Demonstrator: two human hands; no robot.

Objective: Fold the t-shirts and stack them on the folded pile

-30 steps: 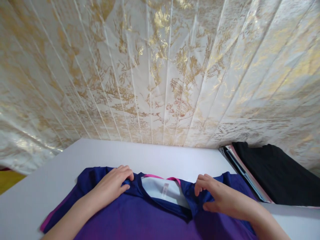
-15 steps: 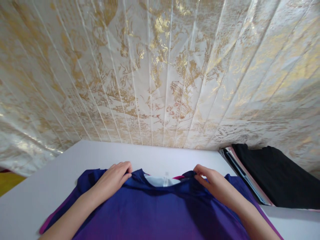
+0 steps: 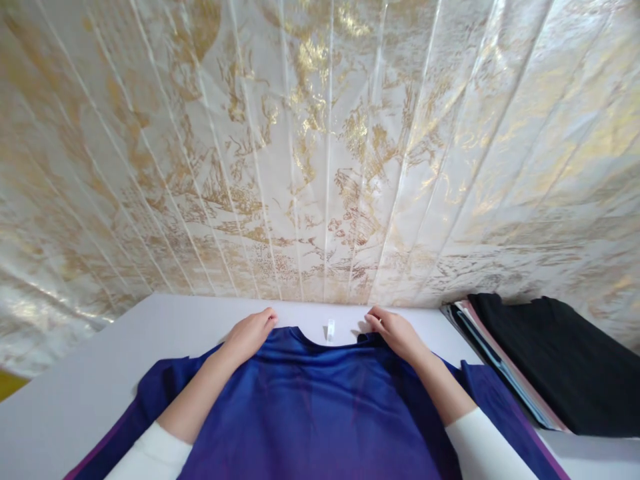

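A blue and purple shirt (image 3: pixel 310 407) lies spread on a white table (image 3: pixel 100 373), its neckline toward the far edge. A small white label (image 3: pixel 330 329) sticks up at the collar. My left hand (image 3: pixel 250 332) is closed on the shirt's left shoulder beside the neckline. My right hand (image 3: pixel 393 331) is closed on the right shoulder beside the collar. Both arms stretch forward over the shirt, and white sleeve cuffs show near the bottom of the view.
A white and gold patterned curtain (image 3: pixel 320 147) hangs right behind the table's far edge. At the right, a folded black garment (image 3: pixel 555 360) lies on a stack of flat folded items (image 3: pixel 495 370).
Both hands have moved forward with the shirt's shoulders toward the table's far edge. The neckline closed up, hiding the white inner panel and pink trim. The shirt now lies flatter.
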